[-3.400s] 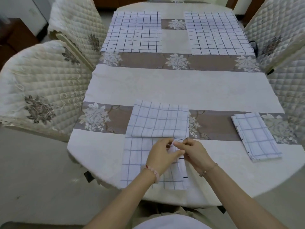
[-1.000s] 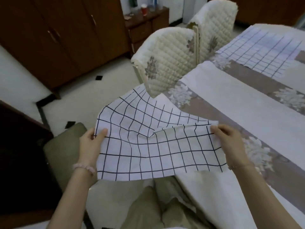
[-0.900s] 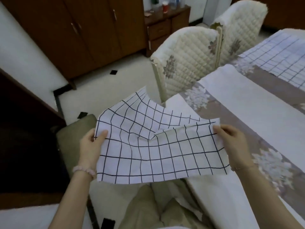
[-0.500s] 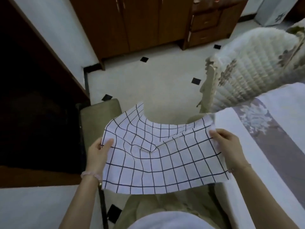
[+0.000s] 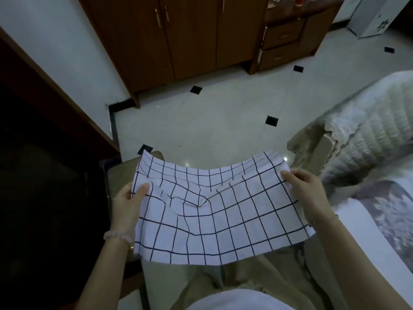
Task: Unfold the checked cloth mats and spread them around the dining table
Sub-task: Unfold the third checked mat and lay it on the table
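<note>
- The checked cloth mat (image 5: 214, 215) is opened out and held in the air over the person's lap, off the dining table (image 5: 366, 240), which shows only at the right edge of the view.
- The left hand (image 5: 128, 203) pinches the mat's left edge, thumb on top; the right hand (image 5: 310, 193) pinches the right edge the same way. The 2 hands are well apart, each clamped on the cloth.
- The mat sags between them, with a small peaked crease near its middle, so it is not yet pulled flat.
- A quilted chair (image 5: 362, 135) stands at the right, just beyond the table's near corner; a wooden cabinet (image 5: 178, 34) is far across the tiled floor.
- Step in hand, as I judge it: carrying 1 unfolded mat to a free place at the table.
- The next move likely calls for turning right toward the table, drawing the edges taut to lose the crease, then lowering the mat flat and square to the table edge.
</note>
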